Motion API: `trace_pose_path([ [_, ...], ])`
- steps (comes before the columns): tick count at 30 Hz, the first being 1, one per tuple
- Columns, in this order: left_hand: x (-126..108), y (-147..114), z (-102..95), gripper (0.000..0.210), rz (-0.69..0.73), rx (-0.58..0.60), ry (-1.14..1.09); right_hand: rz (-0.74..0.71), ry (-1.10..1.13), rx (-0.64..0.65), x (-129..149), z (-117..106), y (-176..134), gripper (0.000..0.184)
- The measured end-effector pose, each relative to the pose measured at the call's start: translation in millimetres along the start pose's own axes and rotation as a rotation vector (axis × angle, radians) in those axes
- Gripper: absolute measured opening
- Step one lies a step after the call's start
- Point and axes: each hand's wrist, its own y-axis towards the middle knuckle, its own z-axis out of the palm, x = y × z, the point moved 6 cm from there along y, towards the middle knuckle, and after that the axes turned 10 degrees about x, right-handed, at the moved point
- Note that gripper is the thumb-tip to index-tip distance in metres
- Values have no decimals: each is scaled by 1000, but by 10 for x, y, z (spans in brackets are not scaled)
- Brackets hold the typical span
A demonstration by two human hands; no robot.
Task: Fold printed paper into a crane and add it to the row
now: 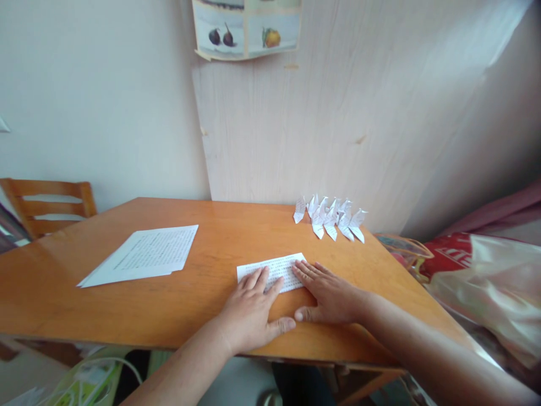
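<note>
A printed sheet of paper (276, 269), folded into a flat strip, lies on the wooden table (220, 237) in front of me. My left hand (253, 307) rests on its left part, fingers stretched out and apart. On its right end lie the fingertips of my right hand (329, 293), which is flat with the thumb spread. The two thumbs almost meet on the wood just below the paper. Parts of the strip are hidden under my fingers.
A stack of printed sheets (147, 254) lies on the left of the table. Several folded paper cranes (332, 217) stand at the back right by the wall. A wooden chair (54, 206) is at the far left; bags (486, 270) sit beyond the right edge.
</note>
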Motion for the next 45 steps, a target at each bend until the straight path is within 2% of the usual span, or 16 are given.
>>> trace_pose_path([
  [6,33,-6,67,96,-2,-31,-32,1,-15,2,-32,47,11,113],
  [19,12,-31,46,85,3,-52,-35,4,-53,-19,-76,122,16,106],
  [33,4,-1,43,89,0,-63,-10,46,-54,5,30,13,-33,113],
  [41,24,12,53,97,15,-105,-21,30,-111,-42,234,64,-262,97],
  [45,42,38,71,96,8,-89,-22,5,-124,-93,349,41,-282,79],
])
